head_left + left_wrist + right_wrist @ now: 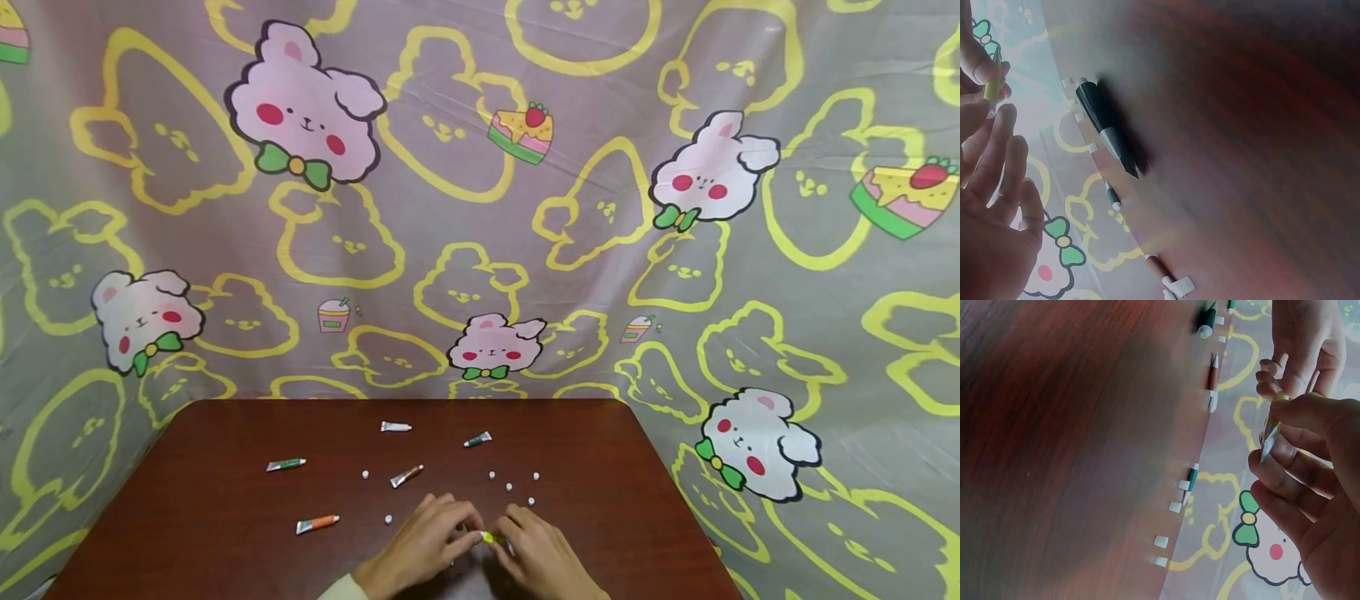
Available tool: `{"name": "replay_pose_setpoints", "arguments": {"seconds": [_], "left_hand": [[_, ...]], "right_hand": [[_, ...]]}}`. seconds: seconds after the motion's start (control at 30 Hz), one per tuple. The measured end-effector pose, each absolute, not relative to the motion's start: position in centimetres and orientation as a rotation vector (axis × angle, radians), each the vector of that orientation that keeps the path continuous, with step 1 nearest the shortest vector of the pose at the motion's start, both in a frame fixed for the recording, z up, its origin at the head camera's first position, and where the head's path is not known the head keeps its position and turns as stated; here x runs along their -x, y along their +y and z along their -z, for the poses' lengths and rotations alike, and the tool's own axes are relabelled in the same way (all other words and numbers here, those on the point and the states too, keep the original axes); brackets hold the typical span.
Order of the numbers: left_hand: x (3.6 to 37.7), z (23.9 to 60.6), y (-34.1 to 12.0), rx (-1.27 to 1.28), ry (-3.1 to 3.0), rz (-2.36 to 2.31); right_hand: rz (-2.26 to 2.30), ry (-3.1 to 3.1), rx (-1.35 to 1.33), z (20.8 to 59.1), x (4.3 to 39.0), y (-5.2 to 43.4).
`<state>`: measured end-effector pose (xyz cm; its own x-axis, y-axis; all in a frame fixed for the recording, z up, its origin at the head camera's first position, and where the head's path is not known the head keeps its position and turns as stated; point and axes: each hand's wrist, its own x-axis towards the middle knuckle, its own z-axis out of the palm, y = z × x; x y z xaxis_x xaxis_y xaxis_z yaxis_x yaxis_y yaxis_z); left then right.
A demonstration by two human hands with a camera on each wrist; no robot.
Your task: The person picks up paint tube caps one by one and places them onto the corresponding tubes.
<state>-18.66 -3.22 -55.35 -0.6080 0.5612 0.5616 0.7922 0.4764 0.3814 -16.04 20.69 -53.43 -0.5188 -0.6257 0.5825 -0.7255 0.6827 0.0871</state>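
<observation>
Between my two hands is a small yellow paint tube (pixel 488 537), held just above the table. My right hand (pixel 543 546) grips its body; the silvery crimped tail shows past the thumb in the right wrist view. The fingertips of my left hand (pixel 427 537) pinch its white-tipped end, and whether that tip is a cap or the neck I cannot tell. Below the hands, a black-looking tube (pixel 1100 112) lies on the table in the left wrist view; the head view does not show it plainly.
On the brown table (pixel 225 433) lie an orange tube (pixel 318 524), a green tube (pixel 287 464), a white tube (pixel 395 427), a brown tube (pixel 407 476) and a dark green tube (pixel 477 439). Several small white caps (pixel 508 487) are scattered about. A patterned curtain (pixel 585 292) surrounds the table.
</observation>
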Motion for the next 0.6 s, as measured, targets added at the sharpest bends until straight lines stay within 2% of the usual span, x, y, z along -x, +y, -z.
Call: {"name": "replay_pose_setpoints", "arguments": {"seconds": [0.6], "left_hand": [[18.86, 55.51, -3.32, 1.246, -2.214, 0.834]], "right_hand": [[-0.253, -2.235, -1.127, 53.55, 16.31, 20.79]]}}
